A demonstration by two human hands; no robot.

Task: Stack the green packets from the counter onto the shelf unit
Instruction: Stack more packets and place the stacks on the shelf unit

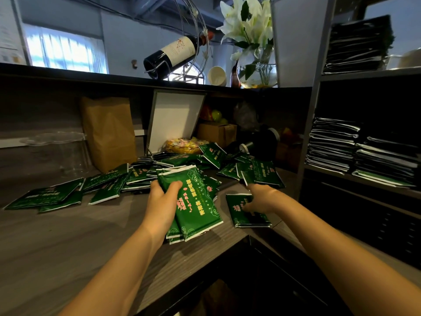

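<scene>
Wood-grain counter [68,247], left hand [163,201] gripping green packets [198,208], right hand [262,198] on flat packet [255,221], grip unclear, shelf unit [312,110]

green packets [196,201] with white edges, brown paper bag [109,133], grey woodgrain counter [68,236]

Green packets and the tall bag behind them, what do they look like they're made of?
Green packets: likely glossy plastic or foil film, given the light sheen and white sealed edges. Tall bag: apparently brown kraft paper, matte and softly creased.
</scene>
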